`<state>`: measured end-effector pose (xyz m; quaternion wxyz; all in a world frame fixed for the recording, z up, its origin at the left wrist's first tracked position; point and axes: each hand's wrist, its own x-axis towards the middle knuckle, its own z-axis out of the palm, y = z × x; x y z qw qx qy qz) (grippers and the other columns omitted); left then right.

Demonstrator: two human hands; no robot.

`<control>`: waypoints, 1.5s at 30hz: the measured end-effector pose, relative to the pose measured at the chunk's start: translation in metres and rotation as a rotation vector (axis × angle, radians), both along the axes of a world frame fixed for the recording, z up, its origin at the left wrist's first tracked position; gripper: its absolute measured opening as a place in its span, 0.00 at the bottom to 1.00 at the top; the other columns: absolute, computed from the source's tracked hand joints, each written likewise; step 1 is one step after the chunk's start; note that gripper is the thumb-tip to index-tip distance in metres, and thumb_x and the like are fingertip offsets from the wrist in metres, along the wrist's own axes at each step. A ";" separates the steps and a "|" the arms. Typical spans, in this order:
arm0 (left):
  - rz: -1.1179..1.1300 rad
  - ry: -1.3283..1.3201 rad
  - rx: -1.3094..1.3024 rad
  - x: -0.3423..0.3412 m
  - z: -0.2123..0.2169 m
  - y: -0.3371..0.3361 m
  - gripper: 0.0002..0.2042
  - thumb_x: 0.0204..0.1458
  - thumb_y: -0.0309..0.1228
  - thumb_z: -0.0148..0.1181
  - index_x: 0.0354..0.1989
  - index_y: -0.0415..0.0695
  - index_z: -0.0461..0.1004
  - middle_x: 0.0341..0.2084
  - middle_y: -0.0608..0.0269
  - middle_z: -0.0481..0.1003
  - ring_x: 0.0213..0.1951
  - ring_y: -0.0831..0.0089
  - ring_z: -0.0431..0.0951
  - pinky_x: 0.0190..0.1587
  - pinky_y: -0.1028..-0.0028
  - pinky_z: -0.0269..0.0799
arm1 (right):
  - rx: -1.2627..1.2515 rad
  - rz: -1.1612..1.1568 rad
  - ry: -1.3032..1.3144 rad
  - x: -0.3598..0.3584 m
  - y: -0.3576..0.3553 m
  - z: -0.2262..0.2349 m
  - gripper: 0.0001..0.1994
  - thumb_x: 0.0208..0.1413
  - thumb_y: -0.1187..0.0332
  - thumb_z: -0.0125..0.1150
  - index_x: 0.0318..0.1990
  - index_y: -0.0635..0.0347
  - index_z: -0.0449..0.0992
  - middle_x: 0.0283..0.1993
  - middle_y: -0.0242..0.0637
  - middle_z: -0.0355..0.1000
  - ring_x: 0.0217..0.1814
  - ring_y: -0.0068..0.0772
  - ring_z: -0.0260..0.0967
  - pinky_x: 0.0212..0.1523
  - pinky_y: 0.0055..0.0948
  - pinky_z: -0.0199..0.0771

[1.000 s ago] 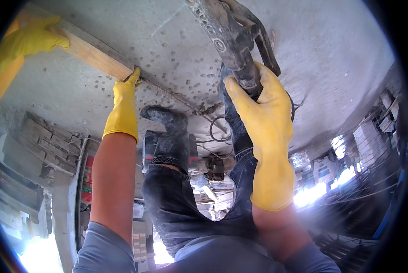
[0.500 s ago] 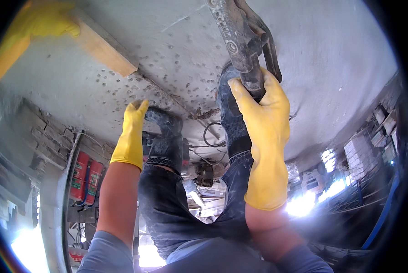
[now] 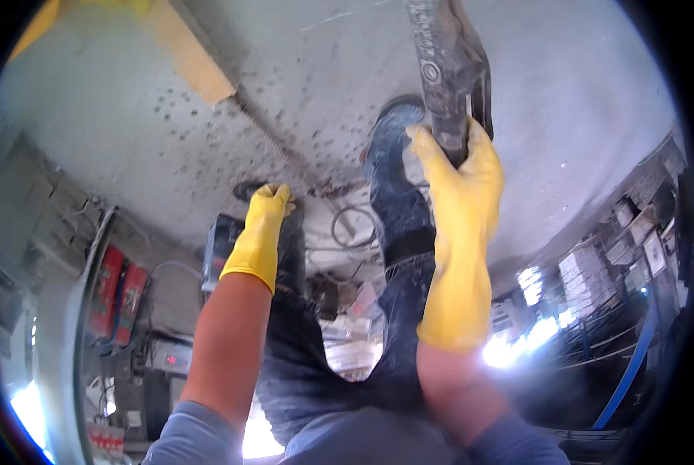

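My right hand (image 3: 471, 186), in a long yellow glove, is closed round the dark grip of a dusty, heavy-looking tool (image 3: 442, 70). The tool's body runs up past the frame's top edge, so its far end and exact kind are hidden. A side bar loops down beside the grip. My left hand (image 3: 269, 208), gloved the same way, hangs over my left boot with its fingers curled in; nothing shows sticking out of it. Pitted grey concrete (image 3: 331, 70) lies below both hands.
Another person's yellow glove (image 3: 130, 6) is at the top left, by a wooden board (image 3: 196, 58). A rusty rod (image 3: 273, 139) runs from the board toward my feet. A cable loop (image 3: 355, 226) lies between my legs. Red cylinders (image 3: 118, 294) stand at left, stacked pale blocks (image 3: 587, 275) at right.
My left hand has moved right and slightly down, and its fingers have curled in. The tool and my right hand appear a little further right. The other person's glove has slid up mostly out of view.
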<state>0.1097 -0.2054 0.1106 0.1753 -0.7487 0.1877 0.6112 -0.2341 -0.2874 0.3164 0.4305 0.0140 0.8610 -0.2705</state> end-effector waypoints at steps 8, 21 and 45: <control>0.735 -0.060 -0.047 -0.098 -0.051 0.044 0.34 0.69 0.28 0.60 0.82 0.51 0.53 0.55 0.49 0.78 0.47 0.60 0.86 0.42 0.65 0.85 | 0.038 0.024 0.035 0.010 0.005 -0.001 0.17 0.60 0.65 0.79 0.54 0.58 0.85 0.32 0.21 0.75 0.29 0.10 0.66 0.32 0.21 0.67; 0.793 -0.151 -0.175 -0.100 -0.097 0.081 0.29 0.65 0.21 0.60 0.73 0.57 0.64 0.52 0.60 0.77 0.40 0.68 0.82 0.39 0.70 0.80 | -0.060 0.024 0.048 -0.009 0.022 -0.008 0.12 0.60 0.69 0.79 0.50 0.56 0.86 0.33 0.21 0.79 0.28 0.09 0.65 0.29 0.17 0.63; 0.916 -0.505 -0.141 -0.125 -0.098 0.048 0.14 0.63 0.26 0.69 0.53 0.44 0.71 0.44 0.56 0.81 0.33 0.65 0.81 0.33 0.60 0.79 | -0.066 0.058 0.071 -0.010 0.010 -0.012 0.11 0.60 0.71 0.79 0.48 0.60 0.87 0.36 0.24 0.80 0.32 0.11 0.68 0.33 0.18 0.67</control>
